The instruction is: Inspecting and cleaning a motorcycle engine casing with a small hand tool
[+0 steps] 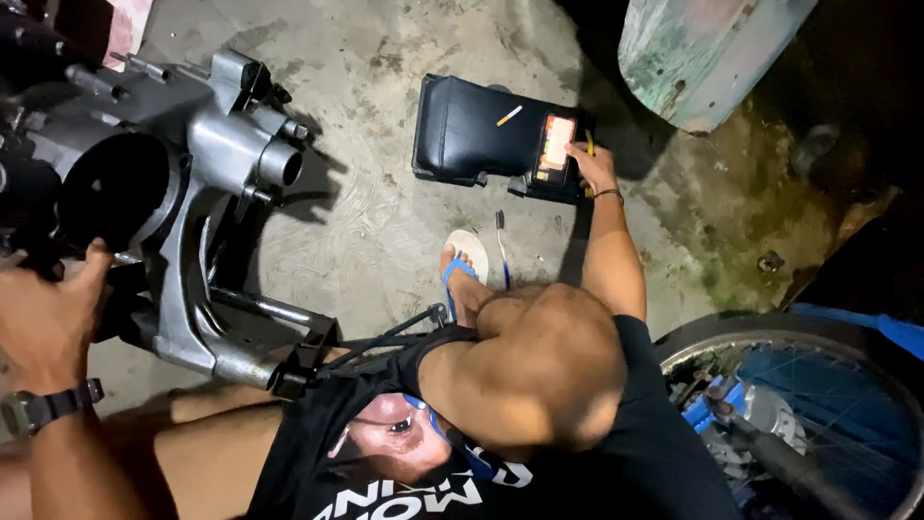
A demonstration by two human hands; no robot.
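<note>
Nearest the lens is a bent knee point(527, 371) over a black shirt, with a foot in a blue-strapped sandal point(466, 262) planted on the concrete floor point(375, 221) just beyond it.

At the lower left, the left hand point(46, 310), with a dark watch point(43, 406) on its wrist, is curled over the dark near edge of a grey engine crankcase point(197, 183). The crankcase lies on the floor towards the left edge of the view, its round bore facing up. The fingers wrap out of sight, so only the closed grip shows.

The right arm reaches past the knee. The right hand point(594, 166) rests against the right edge of a lit phone point(554, 146), which lies at the right end of a black motorcycle seat point(467, 130) set on the floor. A short yellow thing pokes out above the fingers. Whether they pinch it or only touch the phone cannot be told.

A cigarette point(509, 116) lies on the seat, and a small brush-like tool point(501, 246) lies on the floor beside the sandal. A spoked wheel point(818, 414) fills the lower right corner.

The main risk, as I judge it, is the crankcase: with one hand on it and attention on the phone, it could roll or tip on the hard floor. A nudge could also slide the phone off the sloped seat, and the cigarette, if lit, could scorch the cover.
</note>
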